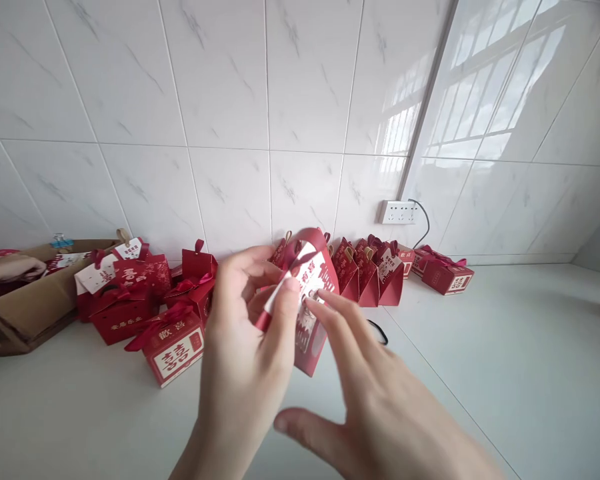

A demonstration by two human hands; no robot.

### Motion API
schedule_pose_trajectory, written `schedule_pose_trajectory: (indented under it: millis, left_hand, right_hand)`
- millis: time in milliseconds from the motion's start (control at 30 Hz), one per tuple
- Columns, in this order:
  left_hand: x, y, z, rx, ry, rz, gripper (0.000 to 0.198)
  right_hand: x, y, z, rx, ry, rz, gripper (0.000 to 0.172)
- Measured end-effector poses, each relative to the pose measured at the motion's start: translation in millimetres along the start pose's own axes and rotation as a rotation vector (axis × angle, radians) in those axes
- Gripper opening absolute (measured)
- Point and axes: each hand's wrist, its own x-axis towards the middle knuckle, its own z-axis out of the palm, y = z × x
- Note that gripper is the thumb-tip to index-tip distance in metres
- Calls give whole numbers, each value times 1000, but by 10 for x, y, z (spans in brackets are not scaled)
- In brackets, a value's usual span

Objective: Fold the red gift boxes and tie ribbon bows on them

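Note:
Over the middle of the counter, my left hand (pixel 253 327) is closed around a red and white gift box (pixel 314 333) with a dark red ribbon loop (pixel 307 243) at its top. The box is tilted, and my left thumb presses on its white printed face. My right hand (pixel 370 387) is spread, its fingertips at the box's front face and its thumb held apart below. Whether those fingertips touch the box is hard to make out. My left fingers hide the box's left side.
Left, several ribboned red boxes (pixel 177 350) stand beside a cardboard carton (pixel 30 320), where another person's hand (pixel 13 270) reaches in. Behind my hands is a row of red boxes (pixel 370 280). A black loop (pixel 379 331) lies on the counter; a power strip (pixel 399 212) is on the tiled wall.

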Motion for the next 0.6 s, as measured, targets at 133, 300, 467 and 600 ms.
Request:
schedule_pose_trajectory:
  millis: [133,300,467,600]
  left_hand:
    - [-32,-6,53,-89,-157,-31,32]
    - [-112,22,13,-67,-469,-28,44]
    - [-86,28,-80,25,-672,55,43]
    - [-44,-6,-36,77,-665,149,40]
  right_hand:
    - [-24,-70,101,18,-52,75,38]
    - [-47,146,60,259,-62,331,22]
    - [-434,551,-81,807,40,879,24]
    - [-806,676,-331,963,280,1109,29]
